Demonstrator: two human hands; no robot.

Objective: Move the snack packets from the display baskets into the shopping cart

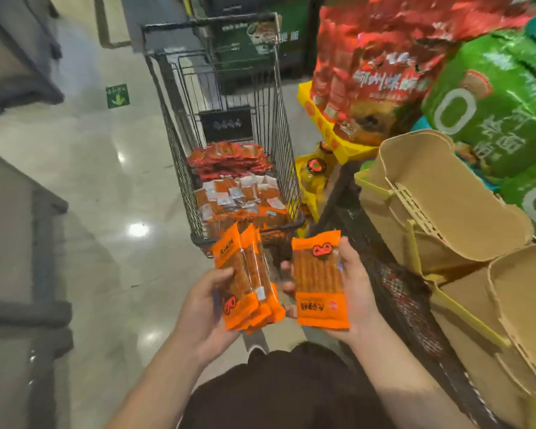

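Note:
My left hand [203,308] grips a stack of several orange snack packets [248,283], held upright just short of the cart's near edge. My right hand [358,289] holds one orange packet [319,283] flat, its face towards me. The black wire shopping cart [180,168] stands straight ahead on the floor. Inside it lie many orange packets [242,199] at the near end and a pile of red packets [229,159] farther back. Tan display baskets [446,193] with yellow rims stand at my right, and the ones in view look empty.
Large red bags [381,66] and green bags [495,100] are stacked above the baskets at the right. A yellow display tray [325,125] juts out beside the cart. A black mesh rack [399,292] holds the baskets. Grey shelving [13,230] lines the left across a glossy floor.

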